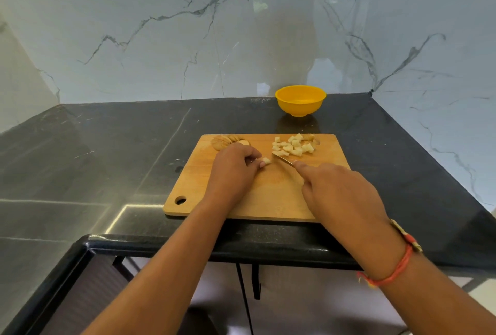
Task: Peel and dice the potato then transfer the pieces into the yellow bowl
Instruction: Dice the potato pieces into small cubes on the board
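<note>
Left hand and right hand, a red thread at its wrist, stretch over the dark surface onto a wooden cutting board. Beyond the board, near the wall, stands the yellow bowl. Diced potato is heaped at the board's far right and peelings lie at its far left. The right hand curls round a knife, forefinger along the blade. The left hand pinches one potato piece beside the tip.

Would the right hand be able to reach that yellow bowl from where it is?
Probably yes: only low potato pieces lie between the right hand and the yellow bowl, though that hand grips a knife.
</note>
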Available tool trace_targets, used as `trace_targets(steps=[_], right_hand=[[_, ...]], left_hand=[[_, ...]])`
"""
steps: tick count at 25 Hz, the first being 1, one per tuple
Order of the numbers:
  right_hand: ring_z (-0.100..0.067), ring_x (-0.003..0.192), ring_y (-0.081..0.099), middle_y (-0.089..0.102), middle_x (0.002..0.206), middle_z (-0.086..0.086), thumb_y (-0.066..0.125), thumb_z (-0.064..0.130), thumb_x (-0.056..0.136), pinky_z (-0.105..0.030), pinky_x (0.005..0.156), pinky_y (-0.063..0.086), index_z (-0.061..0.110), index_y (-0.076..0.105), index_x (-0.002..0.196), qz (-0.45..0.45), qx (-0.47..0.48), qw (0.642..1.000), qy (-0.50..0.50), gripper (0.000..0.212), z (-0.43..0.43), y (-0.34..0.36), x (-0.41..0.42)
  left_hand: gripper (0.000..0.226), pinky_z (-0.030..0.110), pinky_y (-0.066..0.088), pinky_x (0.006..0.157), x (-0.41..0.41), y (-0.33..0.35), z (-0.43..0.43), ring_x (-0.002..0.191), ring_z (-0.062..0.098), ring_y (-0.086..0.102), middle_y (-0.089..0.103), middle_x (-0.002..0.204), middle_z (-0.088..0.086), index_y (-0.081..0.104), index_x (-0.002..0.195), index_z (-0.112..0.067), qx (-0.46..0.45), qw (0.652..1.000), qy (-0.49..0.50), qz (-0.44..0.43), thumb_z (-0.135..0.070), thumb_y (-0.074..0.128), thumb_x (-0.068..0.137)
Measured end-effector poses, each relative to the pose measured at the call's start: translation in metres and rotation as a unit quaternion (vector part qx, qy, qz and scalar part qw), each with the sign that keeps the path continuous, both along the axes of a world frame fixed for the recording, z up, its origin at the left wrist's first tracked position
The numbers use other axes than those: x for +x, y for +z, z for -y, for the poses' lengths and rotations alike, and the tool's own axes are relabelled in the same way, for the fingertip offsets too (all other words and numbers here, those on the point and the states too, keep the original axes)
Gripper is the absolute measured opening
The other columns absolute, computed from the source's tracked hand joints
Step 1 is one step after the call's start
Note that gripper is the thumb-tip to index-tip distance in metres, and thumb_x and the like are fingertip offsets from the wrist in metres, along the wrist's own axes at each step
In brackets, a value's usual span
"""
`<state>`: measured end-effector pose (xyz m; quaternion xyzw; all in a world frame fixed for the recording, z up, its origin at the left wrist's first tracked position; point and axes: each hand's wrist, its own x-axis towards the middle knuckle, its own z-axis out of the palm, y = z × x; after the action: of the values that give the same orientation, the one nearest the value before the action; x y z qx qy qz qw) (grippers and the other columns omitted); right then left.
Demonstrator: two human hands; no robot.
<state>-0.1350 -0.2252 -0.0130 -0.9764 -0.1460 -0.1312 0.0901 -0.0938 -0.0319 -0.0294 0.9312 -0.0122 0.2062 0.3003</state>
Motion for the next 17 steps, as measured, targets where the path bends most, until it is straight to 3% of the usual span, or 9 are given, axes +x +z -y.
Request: trace_targets(steps=[6,13,17], right_hand=[[-0.011,0.078,0.060,0.068,0.096,0.007,0.038,0.033,0.104,-0.029,0.073,0.055,0.038,0.045,0.147,0.006,0.078,0.997,0.027,0.044,-0.014,0.009,-0.007],[-0.013,0.089,0.061,0.068,0.108,0.006,0.037,0.034,0.104,-0.032,0.078,0.055,0.039,0.045,0.146,-0.010,0.077,0.997,0.026,0.044,-0.024,0.003,0.002],[-0.018,0.091,0.062,0.067,0.108,0.001,0.036,0.028,0.105,-0.034,0.077,0.055,0.038,0.044,0.146,-0.012,0.045,0.999,0.022,0.043,-0.030,0.001,0.011]], left_hand=[[0.029,0.013,0.043,0.072,0.001,-0.003,-0.002,0.081,0.004,0.056,0.066,0.096,-0.009,0.073,0.113,-0.020,0.003,1.000,0.012,0.009,-0.033,0.074,0.087],[0.021,0.026,0.052,0.080,-0.001,-0.002,-0.002,0.084,0.007,0.058,0.066,0.094,-0.006,0.076,0.106,-0.018,0.009,1.000,0.006,0.017,-0.029,0.073,0.088],[0.018,0.022,0.049,0.079,0.000,0.000,-0.002,0.085,0.007,0.060,0.071,0.097,-0.003,0.077,0.104,-0.016,0.003,1.000,0.010,0.004,-0.025,0.073,0.089]])
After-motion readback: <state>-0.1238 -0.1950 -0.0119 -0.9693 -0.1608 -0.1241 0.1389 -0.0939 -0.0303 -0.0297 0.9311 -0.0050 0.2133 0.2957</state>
